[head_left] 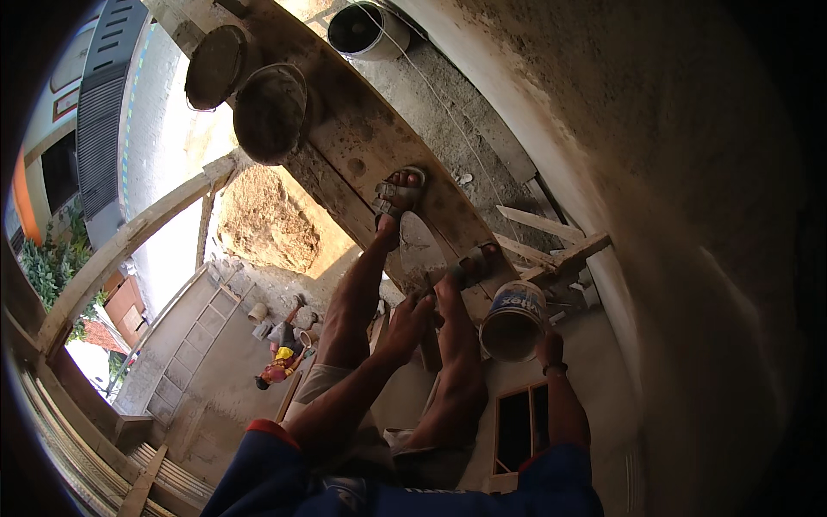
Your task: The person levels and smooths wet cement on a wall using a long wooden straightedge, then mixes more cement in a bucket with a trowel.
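Observation:
My left hand (408, 327) is closed round the handle of a trowel, between my knees. The trowel's grey, pointed blade (419, 246) reaches over the plank between my sandalled feet. At my right, my right hand (549, 348) grips the rim of a white and blue bucket (517, 297), which is tilted so that its dark mouth faces me. What lies inside the bucket is too dark to tell. Both my feet stand on a stained wooden plank platform (362, 129).
Two mortar-crusted buckets (270, 115) stand on the platform's far left; another bucket (379, 43) is farther off. A plastered wall (689, 215) rises at right, beside wooden braces (568, 250). Far below are a person (280, 364), a ladder (194, 345) and a sand heap (263, 215).

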`<move>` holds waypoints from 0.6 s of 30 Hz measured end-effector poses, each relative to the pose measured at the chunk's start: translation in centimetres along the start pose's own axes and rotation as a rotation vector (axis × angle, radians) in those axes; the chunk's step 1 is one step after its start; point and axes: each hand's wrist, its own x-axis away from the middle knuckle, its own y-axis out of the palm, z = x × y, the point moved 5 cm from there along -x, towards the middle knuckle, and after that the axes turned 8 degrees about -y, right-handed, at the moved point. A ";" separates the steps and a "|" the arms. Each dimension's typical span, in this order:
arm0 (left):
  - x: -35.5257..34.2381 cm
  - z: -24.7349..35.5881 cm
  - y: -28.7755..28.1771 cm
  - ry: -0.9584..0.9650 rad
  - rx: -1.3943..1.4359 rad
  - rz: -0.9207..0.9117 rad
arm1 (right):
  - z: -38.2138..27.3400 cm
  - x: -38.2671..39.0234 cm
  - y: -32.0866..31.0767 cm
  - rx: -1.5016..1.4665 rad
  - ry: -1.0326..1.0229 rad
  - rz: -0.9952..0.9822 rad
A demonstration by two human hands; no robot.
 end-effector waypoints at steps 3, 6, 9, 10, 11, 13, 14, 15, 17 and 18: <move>-0.7 -1.4 -0.5 -0.011 0.146 0.014 | -2.7 -0.8 -4.7 -0.080 0.069 0.026; -0.6 -0.7 0.0 -0.074 0.136 0.052 | -6.4 -2.5 -9.6 0.008 0.111 0.055; -2.0 -2.3 -0.1 -0.057 0.148 0.104 | -13.4 -6.3 -14.9 0.064 0.005 0.192; -2.7 -3.2 -0.3 -0.023 0.135 0.137 | -17.5 -7.7 -16.6 -0.063 -0.098 0.266; -2.6 -2.1 0.0 0.009 0.114 0.155 | -20.4 -8.8 -18.2 -0.189 -0.189 0.345; -0.8 0.3 0.5 0.056 0.198 0.214 | -25.2 -11.6 -20.4 -0.085 -0.356 0.406; -0.1 1.2 0.6 0.001 0.217 0.161 | -27.5 -12.9 -21.3 0.050 -0.321 0.395; 0.3 1.8 0.8 -0.053 0.235 0.107 | -29.9 -14.2 -22.1 0.128 -0.314 0.392; -3.0 -1.3 1.4 0.020 0.276 0.185 | -36.3 -16.9 -23.2 0.225 -0.320 0.368; -2.3 -0.3 1.6 -0.031 0.337 0.109 | -38.9 -17.8 -23.8 0.246 -0.318 0.365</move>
